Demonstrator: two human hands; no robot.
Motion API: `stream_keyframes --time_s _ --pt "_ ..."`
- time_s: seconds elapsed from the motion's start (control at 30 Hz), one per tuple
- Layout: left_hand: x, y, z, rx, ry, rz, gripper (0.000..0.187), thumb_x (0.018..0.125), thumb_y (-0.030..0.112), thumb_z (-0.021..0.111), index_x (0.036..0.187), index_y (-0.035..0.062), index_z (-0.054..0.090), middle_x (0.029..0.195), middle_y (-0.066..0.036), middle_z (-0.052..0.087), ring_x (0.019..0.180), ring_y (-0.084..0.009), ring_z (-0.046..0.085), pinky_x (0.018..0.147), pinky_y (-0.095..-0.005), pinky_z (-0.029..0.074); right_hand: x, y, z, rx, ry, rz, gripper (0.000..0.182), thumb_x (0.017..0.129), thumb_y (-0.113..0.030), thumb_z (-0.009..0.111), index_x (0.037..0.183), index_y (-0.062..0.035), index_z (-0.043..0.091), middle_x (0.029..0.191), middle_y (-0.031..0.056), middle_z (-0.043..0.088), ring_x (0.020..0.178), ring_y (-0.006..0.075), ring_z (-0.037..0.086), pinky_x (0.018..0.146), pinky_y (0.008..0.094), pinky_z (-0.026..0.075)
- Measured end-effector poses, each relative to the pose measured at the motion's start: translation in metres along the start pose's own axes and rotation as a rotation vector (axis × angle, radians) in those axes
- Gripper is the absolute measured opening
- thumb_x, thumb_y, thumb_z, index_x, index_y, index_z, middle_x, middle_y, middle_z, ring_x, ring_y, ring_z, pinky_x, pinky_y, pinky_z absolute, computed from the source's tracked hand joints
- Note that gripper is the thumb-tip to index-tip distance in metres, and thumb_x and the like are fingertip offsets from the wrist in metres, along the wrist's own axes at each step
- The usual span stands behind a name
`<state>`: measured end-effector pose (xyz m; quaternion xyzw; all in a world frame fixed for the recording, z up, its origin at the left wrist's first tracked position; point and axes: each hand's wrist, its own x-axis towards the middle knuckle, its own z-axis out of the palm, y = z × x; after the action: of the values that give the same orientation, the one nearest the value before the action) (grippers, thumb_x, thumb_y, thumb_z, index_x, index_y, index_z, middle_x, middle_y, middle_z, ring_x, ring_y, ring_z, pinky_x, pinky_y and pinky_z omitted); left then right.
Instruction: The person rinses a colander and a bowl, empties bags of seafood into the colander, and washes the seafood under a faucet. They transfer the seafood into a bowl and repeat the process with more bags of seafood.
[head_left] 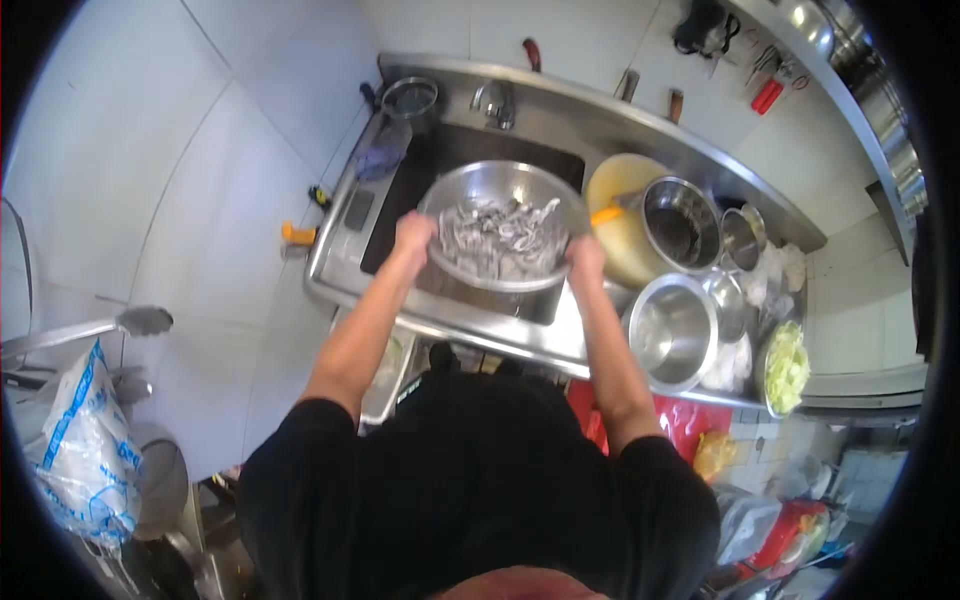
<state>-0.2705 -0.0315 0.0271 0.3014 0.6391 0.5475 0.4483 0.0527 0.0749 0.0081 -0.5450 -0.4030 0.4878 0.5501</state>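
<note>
A wide, shallow metal bowl [455, 187] is over the dark basin of the sink [410, 172], level or nearly so. Heaped inside it are wet-looking grey and white strips [505, 238], whose exact kind I cannot make out. My left hand [413, 240] grips the bowl's left rim, and my right hand [584, 262] has hold of the opposite rim. Both sets of fingers are closed around the edge and partly hidden. Behind the bowl, the faucet [497, 103] rises from the back of the sink.
On the right counter, a round yellowish board [625, 250] lies under a steel pot [682, 225]. Nearer me stands a deep metal bowl [672, 335], with chopped cabbage [786, 368] farther right. A strainer [411, 97] sits at the sink's back left corner. Tongs [90, 330] project at far left.
</note>
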Motion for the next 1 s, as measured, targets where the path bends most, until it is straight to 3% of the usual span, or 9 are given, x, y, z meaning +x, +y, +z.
stream_keyframes --time_s 0.13,0.2,0.23,0.4,0.47,0.6,0.7,0.8,1.0 --pt "0.019 0.034 0.018 0.09 -0.014 -0.03 0.043 0.066 -0.008 0.05 0.107 -0.0014 0.064 0.102 -0.009 0.066 0.088 -0.0178 0.062 0.078 -0.0322 0.05 -0.06 -0.019 0.001 0.081 0.229 0.154 0.027 0.072 0.005 0.047 0.095 -0.0005 0.06 0.072 0.0057 0.061 0.06 0.0156 0.055 0.054 0.0311 0.044" --pt "0.001 0.018 0.022 -0.167 -0.021 0.05 0.042 0.067 -0.008 0.05 0.106 -0.0016 0.064 0.102 -0.009 0.067 0.088 -0.0187 0.063 0.078 -0.033 0.05 -0.066 -0.01 0.009 0.25 0.278 0.153 0.032 0.072 0.006 0.045 0.099 0.0011 0.061 0.075 0.0052 0.06 0.059 0.0143 0.054 0.052 0.0292 0.044" --pt "0.023 0.01 0.019 -0.093 0.01 0.008 0.043 0.066 -0.004 0.054 0.108 -0.0021 0.064 0.097 -0.01 0.066 0.086 -0.0207 0.062 0.079 -0.0361 0.05 -0.048 -0.008 -0.002 0.113 0.129 0.213 0.031 0.074 0.005 0.044 0.1 0.0024 0.061 0.072 0.0041 0.058 0.057 0.0122 0.052 0.049 0.0283 0.041" --pt "0.036 0.039 0.027 0.03 0.099 -0.042 0.01 0.065 -0.001 0.058 0.073 0.0029 0.052 0.068 -0.003 0.052 0.061 -0.0155 0.047 0.057 -0.0354 0.04 -0.05 0.003 -0.005 0.136 0.1 0.049 0.016 0.08 0.001 0.047 0.089 -0.0021 0.06 0.071 0.0015 0.056 0.057 0.0121 0.051 0.05 0.0285 0.041" --pt "0.0 0.029 0.022 -0.067 0.06 0.153 0.009 0.067 -0.001 0.058 0.074 0.0029 0.054 0.069 -0.004 0.053 0.062 -0.0146 0.047 0.056 -0.0345 0.039 -0.067 -0.024 0.006 0.189 0.173 0.062 0.029 0.074 0.006 0.048 0.097 -0.0017 0.064 0.071 0.0012 0.058 0.06 0.0107 0.052 0.05 0.0269 0.04" --pt "0.094 0.017 0.011 0.058 -0.072 0.074 0.032 0.071 -0.001 0.058 0.102 0.0015 0.064 0.082 -0.006 0.061 0.072 -0.0173 0.054 0.067 -0.0344 0.046 -0.012 0.018 0.002 0.057 0.026 0.045 0.026 0.074 0.005 0.048 0.094 -0.0035 0.062 0.071 0.0011 0.056 0.059 0.0122 0.051 0.05 0.029 0.04" --pt "0.051 0.067 0.018 -0.009 0.06 0.111 0.013 0.072 -0.001 0.057 0.084 0.0021 0.061 0.077 -0.004 0.061 0.068 -0.0151 0.053 0.063 -0.032 0.045 -0.034 -0.025 0.01 0.215 0.07 0.135 0.017 0.076 0.003 0.048 0.088 -0.004 0.058 0.071 0.003 0.055 0.058 0.0112 0.051 0.049 0.027 0.039" --pt "-0.001 0.056 0.008 -0.073 0.036 0.139 0.033 0.073 -0.004 0.051 0.101 0.001 0.066 0.083 -0.005 0.064 0.073 -0.0149 0.058 0.066 -0.0319 0.047 -0.069 -0.036 0.023 0.279 0.154 0.131 0.019 0.075 0.004 0.05 0.091 -0.003 0.058 0.071 0.0038 0.056 0.059 0.012 0.052 0.049 0.0274 0.04" --pt "0.054 0.063 0.014 0.031 0.032 0.032 0.016 0.061 -0.002 0.058 0.077 0.0018 0.056 0.069 -0.004 0.054 0.063 -0.0176 0.05 0.058 -0.0362 0.041 -0.081 -0.032 0.012 0.199 0.128 0.12 0.007 0.075 0.001 0.05 0.077 -0.0055 0.053 0.064 0.0019 0.052 0.051 0.0142 0.046 0.048 0.0298 0.037"
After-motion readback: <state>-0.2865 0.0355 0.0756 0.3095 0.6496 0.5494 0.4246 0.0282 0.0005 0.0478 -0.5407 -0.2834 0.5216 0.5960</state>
